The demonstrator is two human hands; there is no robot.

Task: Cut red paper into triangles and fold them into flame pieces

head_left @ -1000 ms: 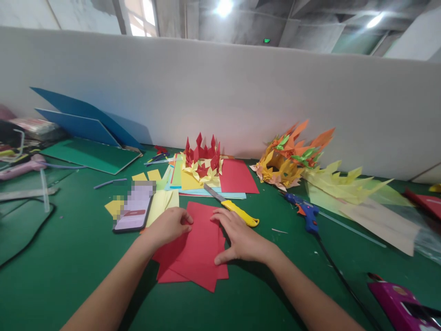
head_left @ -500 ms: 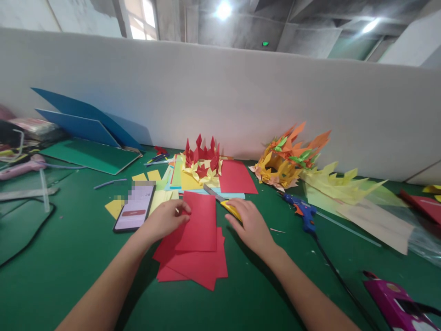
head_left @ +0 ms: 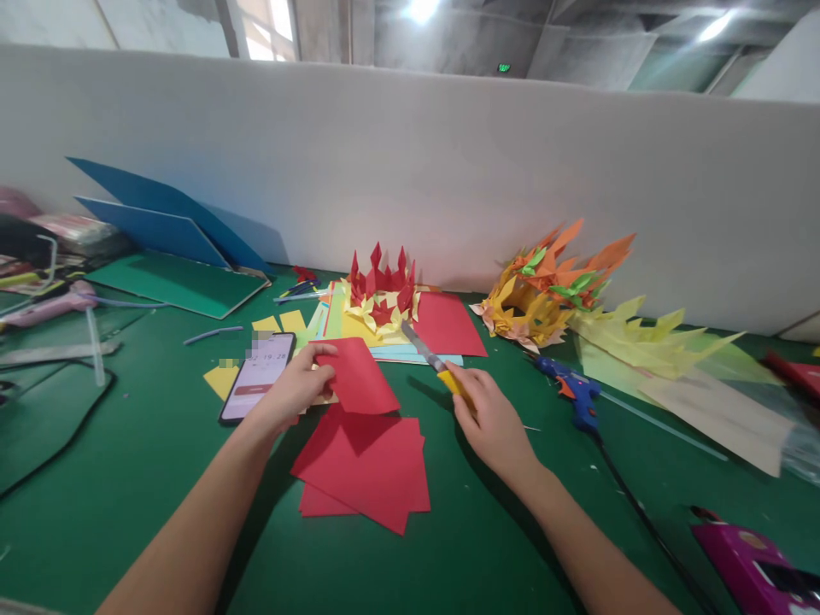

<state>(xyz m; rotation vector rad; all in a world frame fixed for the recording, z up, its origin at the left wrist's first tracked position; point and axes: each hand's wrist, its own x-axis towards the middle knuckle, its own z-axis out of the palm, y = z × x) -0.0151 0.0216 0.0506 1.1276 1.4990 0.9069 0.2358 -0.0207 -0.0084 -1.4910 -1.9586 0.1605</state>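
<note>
A red sheet [head_left: 360, 377] is held at its left edge by the closed left hand [head_left: 291, 389]. It is raised and tilted just above the stack [head_left: 368, 470] of like red sheets, which is fanned out on the green table [head_left: 128, 478] and shadowed by it. A yellow knife [head_left: 448, 377] is gripped in the closed right hand [head_left: 494, 420], just right of the sheet and apart from it, with its grey blade drawn out.

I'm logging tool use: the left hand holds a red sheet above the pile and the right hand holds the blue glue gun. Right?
Not quite: in the head view the right hand grips the yellow knife, while the glue gun lies on the table beside it. The left hand does hold a red sheet above the pile.
</note>
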